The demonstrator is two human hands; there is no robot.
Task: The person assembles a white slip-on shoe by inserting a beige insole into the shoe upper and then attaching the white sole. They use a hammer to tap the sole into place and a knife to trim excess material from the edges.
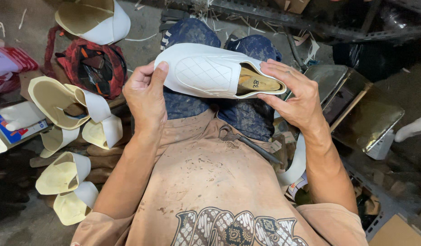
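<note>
The person sits low with knees drawn up, and over the lap both hands hold a white slip-on shoe point(217, 73) with a quilted diamond panel on its front. Its upper looks fully shaped and closed over a tan last or insole that shows in the opening, so I judge this piece well along; whether the sole is fitted I cannot tell, since the underside faces away. The left hand point(145, 93) grips the toe end, thumb pressed on the quilted panel, fingers wrapped beneath. The right hand point(294, 93) is spread wide around the heel end, fingertips on the rim of the opening. Out beyond the left hand, on the floor, lie several cream soles with white bands point(67, 102), plainly less finished and seemingly still to be worked. Farther past the left hand sits a red plaid bag point(94, 66). Below the right hand, on the lap, rests a dark metal tool point(247, 143), touched by neither hand.
</note>
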